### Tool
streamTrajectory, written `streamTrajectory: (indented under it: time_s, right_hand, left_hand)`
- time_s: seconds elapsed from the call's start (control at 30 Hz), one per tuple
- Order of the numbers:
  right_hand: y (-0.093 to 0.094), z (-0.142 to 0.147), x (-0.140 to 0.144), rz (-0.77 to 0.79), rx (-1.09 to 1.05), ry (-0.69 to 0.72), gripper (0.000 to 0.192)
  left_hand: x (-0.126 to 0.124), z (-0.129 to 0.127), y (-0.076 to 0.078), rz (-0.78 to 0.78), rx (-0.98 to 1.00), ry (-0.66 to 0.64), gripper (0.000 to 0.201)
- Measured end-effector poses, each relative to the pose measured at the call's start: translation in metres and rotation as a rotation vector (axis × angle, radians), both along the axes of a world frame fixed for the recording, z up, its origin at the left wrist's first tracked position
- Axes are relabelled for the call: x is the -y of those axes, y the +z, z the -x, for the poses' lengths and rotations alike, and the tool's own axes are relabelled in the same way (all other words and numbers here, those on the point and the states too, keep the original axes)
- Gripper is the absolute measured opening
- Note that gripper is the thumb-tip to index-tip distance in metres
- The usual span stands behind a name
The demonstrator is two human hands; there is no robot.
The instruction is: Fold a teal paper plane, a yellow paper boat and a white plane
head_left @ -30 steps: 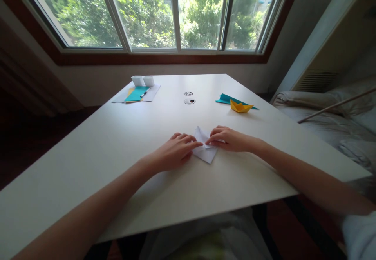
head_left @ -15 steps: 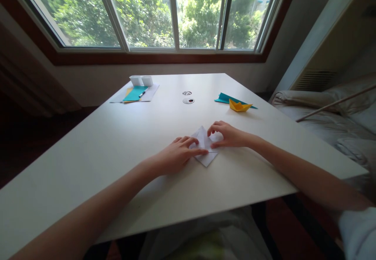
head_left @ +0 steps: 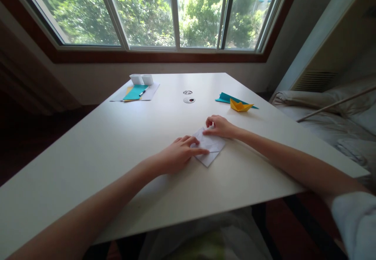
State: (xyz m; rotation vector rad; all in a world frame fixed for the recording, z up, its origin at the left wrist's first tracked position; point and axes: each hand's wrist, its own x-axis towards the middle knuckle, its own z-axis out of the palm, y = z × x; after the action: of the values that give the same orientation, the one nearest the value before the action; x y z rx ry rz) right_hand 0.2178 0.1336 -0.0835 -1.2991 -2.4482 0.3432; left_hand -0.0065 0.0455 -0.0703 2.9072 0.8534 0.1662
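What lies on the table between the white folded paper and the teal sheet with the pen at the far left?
Nothing: in the head view, the table is bare between the white folded paper and the teal sheet.

A white table [head_left: 117,142] stands before a wide window [head_left: 164,13] with green trees behind it. Near the far left corner lie a teal sheet [head_left: 134,92] and a pen [head_left: 142,93] on white paper [head_left: 151,93], with two small white boxes [head_left: 141,79] just behind them. Two round cable holes [head_left: 188,97] sit mid-table. To the right, a yellow paper boat [head_left: 240,105] rests beside a teal folded paper [head_left: 227,97]. A bed with pale bedding [head_left: 331,115] lies off to the right
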Motion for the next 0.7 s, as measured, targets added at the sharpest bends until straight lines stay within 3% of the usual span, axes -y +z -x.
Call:
streamTrajectory:
  time_s: [0.3, 0.7]
  right_hand:
    - [-0.002, 0.007, -0.023, -0.011, 0.044, -0.06, 0.031]
    - [0.003, 0.005, -0.018, 0.069, -0.075, -0.087, 0.024]
  left_hand:
    - [-0.001, 0.001, -0.001, 0.008, -0.015, 0.0, 0.059]
    - [0.002, 0.0, 0.002, 0.004, -0.014, 0.013, 0.06]
